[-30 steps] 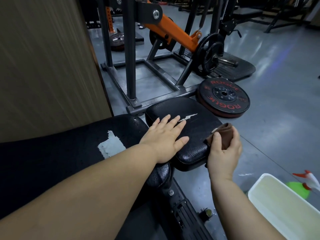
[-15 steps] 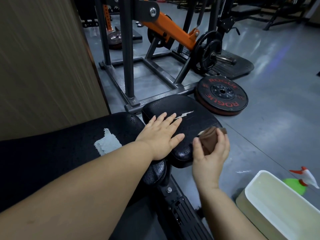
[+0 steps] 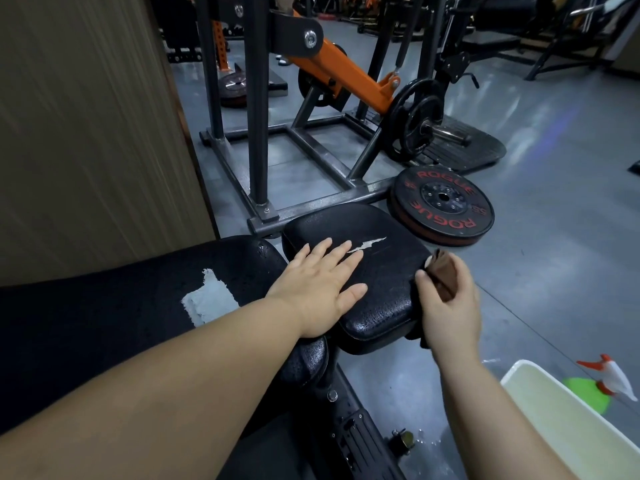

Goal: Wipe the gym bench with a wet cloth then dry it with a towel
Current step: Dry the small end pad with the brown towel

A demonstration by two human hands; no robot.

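Observation:
The black gym bench runs from lower left to centre: a long back pad [image 3: 114,313] with a torn pale patch, then a smaller seat pad [image 3: 388,271] with a white tear. My left hand [image 3: 322,292] lies flat on the seat pad, fingers straight. At the pad's right side edge, my right hand [image 3: 450,303] grips a bunched brown cloth [image 3: 445,271] and holds it against that edge. No towel is in view.
A white basin [image 3: 568,420] stands on the floor at lower right, with a green spray bottle [image 3: 602,386] behind it. A black Rogue weight plate [image 3: 443,206] lies just beyond the seat. A dark machine frame [image 3: 311,202] and a wood panel [image 3: 86,133] close off the far side.
My right hand with the cloth slid back along the seat pad's right edge, then forward again. My left hand has stayed flat on the seat pad.

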